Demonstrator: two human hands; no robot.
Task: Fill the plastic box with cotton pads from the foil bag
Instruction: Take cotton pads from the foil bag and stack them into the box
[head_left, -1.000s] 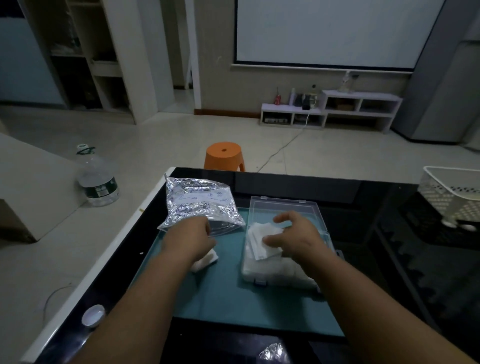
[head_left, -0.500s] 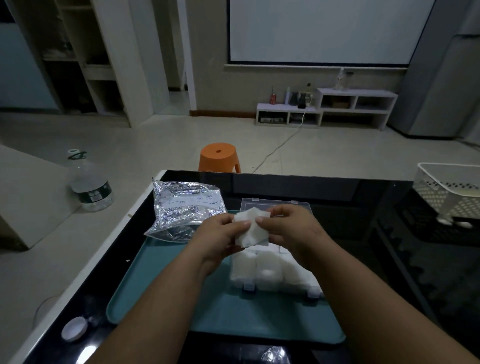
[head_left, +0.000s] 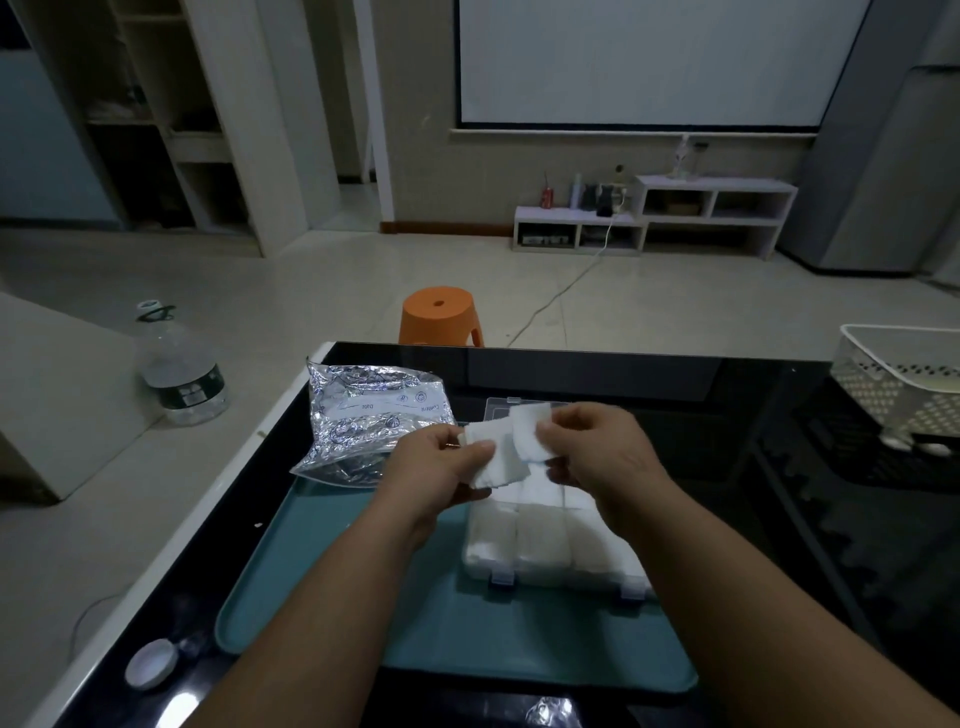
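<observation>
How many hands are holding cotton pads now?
2. The left hand pinches the lower cotton pads; the right hand pinches the upper pad, above the plastic box. More pads may be hidden behind the fingers.

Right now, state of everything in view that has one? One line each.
left hand: shut on cotton pads
right hand: shut on cotton pads
cotton pads: held over the box, between both hands
plastic box: lid open, rows of pads inside
foil bag: lying on the tray, crumpled
tray: flat on the table
water bottle: upright on the floor, capped
</observation>
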